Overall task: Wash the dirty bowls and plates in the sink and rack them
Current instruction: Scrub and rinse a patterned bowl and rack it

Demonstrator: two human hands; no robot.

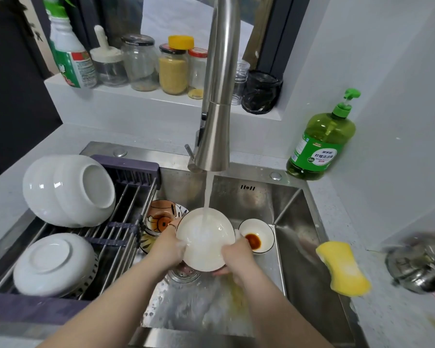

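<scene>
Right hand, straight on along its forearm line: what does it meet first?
The white bowl that the right hand is gripping, under the running water. The sauce-stained small bowl sits just right of that line and would probably be missed, though depth is unclear.

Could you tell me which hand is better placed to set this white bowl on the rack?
Left, probably: the left hand grips the white bowl on the side facing the rack.

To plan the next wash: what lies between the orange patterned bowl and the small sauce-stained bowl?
The white bowl, gripped by the left hand and right hand under running water; head view.
</scene>
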